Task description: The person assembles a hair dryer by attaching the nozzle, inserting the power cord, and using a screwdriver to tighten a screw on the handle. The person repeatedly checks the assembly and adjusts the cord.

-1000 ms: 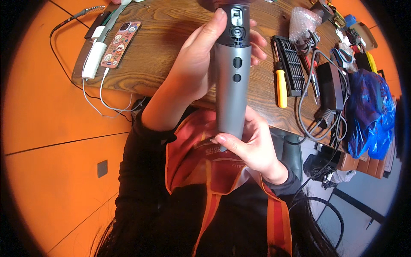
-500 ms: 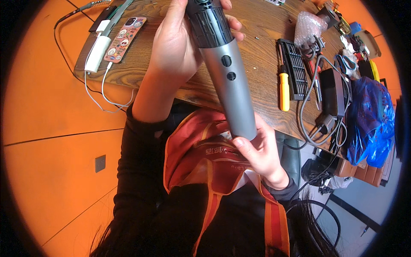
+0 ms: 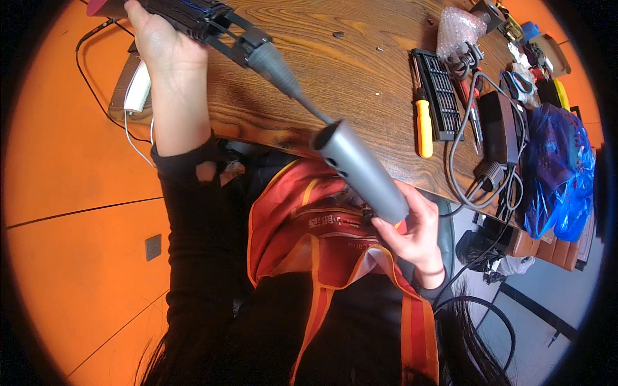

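A silver-grey tube (image 3: pixel 364 170), the handle shell of what looks like a hair dryer, tilts over my lap with its open end up and to the left. My right hand (image 3: pixel 415 231) is closed round its lower end. At the upper left, my left hand (image 3: pixel 164 42) holds the dryer's dark inner body (image 3: pixel 187 19), which has a pinkish-red part (image 3: pixel 103 8) at its far end. A grey cord (image 3: pixel 283 74) with a thick ribbed sleeve runs from the inner body into the tube's mouth. Most of my left fingers are hidden.
Right of the tube, a yellow-handled screwdriver (image 3: pixel 424 128) lies beside a black bit case (image 3: pixel 439 96). Further right are a black power adapter (image 3: pixel 499 125), bubble wrap (image 3: pixel 458 32) and a blue plastic bag (image 3: pixel 559 167). A white charging device (image 3: pixel 137 90) lies at the table's left edge.
The inner body has come out of the grey tube, exposing the cord between them. My left hand has moved up and left with it; my right hand has shifted slightly right and down with the tube.
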